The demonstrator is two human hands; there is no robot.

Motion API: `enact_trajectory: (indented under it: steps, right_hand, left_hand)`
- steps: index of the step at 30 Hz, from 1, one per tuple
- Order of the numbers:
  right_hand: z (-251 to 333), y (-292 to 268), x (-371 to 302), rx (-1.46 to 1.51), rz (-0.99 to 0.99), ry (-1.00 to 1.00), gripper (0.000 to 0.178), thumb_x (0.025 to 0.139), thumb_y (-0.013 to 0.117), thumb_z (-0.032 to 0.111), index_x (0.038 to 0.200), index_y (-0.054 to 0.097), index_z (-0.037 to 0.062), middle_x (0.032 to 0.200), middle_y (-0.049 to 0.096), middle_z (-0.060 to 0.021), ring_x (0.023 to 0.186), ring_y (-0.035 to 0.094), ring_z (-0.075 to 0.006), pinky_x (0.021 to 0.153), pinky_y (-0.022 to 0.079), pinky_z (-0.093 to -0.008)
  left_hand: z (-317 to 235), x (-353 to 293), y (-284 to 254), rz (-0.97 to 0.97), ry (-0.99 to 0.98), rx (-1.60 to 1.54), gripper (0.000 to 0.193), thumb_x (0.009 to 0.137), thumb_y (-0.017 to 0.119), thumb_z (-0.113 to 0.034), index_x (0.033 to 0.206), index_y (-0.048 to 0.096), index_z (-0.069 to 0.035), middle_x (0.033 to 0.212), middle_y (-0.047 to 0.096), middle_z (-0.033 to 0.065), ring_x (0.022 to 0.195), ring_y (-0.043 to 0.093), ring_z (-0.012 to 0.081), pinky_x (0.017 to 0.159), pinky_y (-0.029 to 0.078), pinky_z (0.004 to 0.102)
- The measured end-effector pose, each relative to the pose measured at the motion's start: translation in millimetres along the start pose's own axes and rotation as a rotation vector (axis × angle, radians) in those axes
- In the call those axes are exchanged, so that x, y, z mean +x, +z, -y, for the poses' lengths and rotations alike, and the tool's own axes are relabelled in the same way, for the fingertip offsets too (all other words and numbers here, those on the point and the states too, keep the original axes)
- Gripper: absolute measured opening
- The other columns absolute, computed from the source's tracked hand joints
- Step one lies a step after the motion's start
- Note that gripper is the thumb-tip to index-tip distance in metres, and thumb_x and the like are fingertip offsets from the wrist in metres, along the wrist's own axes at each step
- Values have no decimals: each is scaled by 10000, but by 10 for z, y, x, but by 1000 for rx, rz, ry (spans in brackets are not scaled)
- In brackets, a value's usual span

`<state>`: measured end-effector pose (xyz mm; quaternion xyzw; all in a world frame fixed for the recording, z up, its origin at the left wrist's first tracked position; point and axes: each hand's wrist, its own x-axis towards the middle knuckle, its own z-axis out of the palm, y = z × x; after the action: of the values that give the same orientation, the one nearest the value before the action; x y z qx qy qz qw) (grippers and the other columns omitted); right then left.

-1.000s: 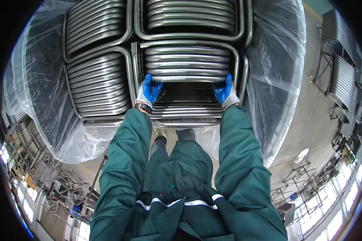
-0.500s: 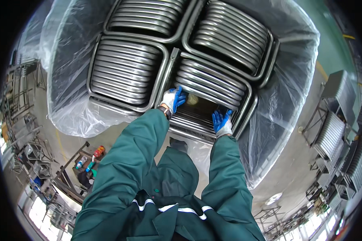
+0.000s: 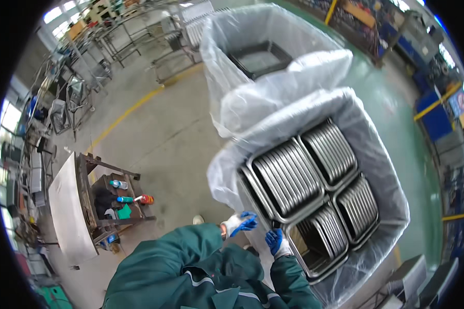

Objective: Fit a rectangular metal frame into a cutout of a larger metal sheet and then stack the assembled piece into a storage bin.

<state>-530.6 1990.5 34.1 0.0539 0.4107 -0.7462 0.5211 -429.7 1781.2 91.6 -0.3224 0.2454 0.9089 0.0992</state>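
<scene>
My left hand (image 3: 241, 223), in a white glove with blue-coated fingers, is off the frames, with its fingers stretched to the right beside the bin's plastic liner. Nothing shows in it. My right hand (image 3: 277, 242), gloved alike, is at the left edge of the nearest stack of bent metal tube frames (image 3: 329, 233), its fingers curled. A small dark piece (image 3: 276, 225) shows at its fingertips; I cannot make out what it is. More shiny frames (image 3: 283, 177) lie nested in stacks inside the lined bin (image 3: 384, 154). The nearest stack has a gap at its left.
A second bin (image 3: 242, 31) with a plastic liner stands beyond, a dark rectangular frame (image 3: 260, 56) inside it. At left is a worn metal table (image 3: 69, 211) whose shelf bears bottles (image 3: 119, 184) and a red can (image 3: 146, 199). Racks of metal parts (image 3: 412, 278) are at lower right.
My view has swung left and up, bringing in the second bin and the floor. My left hand has come out of the frames; my right has moved to the near stack's left edge.
</scene>
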Motion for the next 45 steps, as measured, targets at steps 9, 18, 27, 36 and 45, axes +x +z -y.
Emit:
enact_trajectory:
  steps: [9, 18, 27, 36, 45]
  right_hand:
    - [-878, 2804, 1413, -394, 254, 191, 274, 934, 503, 229, 1153, 539, 68, 1067, 592, -138, 945, 598, -279, 812, 505, -371]
    - [-1152, 4552, 2954, -475, -3, 495, 284, 945, 512, 232, 1152, 548, 41, 1055, 622, -154, 956, 624, -285, 805, 526, -373]
    - [-1381, 6404, 5044, -589, 107, 425, 239, 898, 574, 233, 1060, 581, 58, 957, 620, -123, 823, 619, -254, 712, 517, -357]
    - [-1787, 8827, 6771, -467, 52, 159, 138, 875, 571, 213, 862, 614, 81, 724, 587, -44, 579, 554, -157, 530, 467, -269]
    - [-1748, 8827, 7211, -95, -330, -102, 178, 867, 527, 222, 821, 619, 77, 704, 609, -52, 570, 572, -178, 503, 468, -274]
  left_hand:
    - [-1684, -2298, -2033, -405, 539, -163, 295, 906, 606, -234, 1141, 577, -59, 969, 647, 126, 814, 650, 230, 735, 543, 323]
    - [-2794, -2796, -3288, -431, 668, -325, 258, 909, 593, -175, 1137, 583, -53, 926, 643, 131, 824, 650, 244, 748, 554, 340]
    - [-4511, -3433, -5318, -826, 792, -510, 274, 869, 596, -221, 1117, 584, -105, 871, 637, 105, 745, 633, 221, 683, 527, 324]
    - [-6480, -3548, -6007, -797, 662, 1249, 67, 830, 586, -171, 830, 562, -109, 731, 585, 65, 670, 567, 215, 602, 446, 323]
    - [-8406, -3422, -7145, -380, 368, 1139, 198, 865, 575, -274, 970, 570, -106, 861, 601, 76, 778, 585, 221, 704, 467, 324]
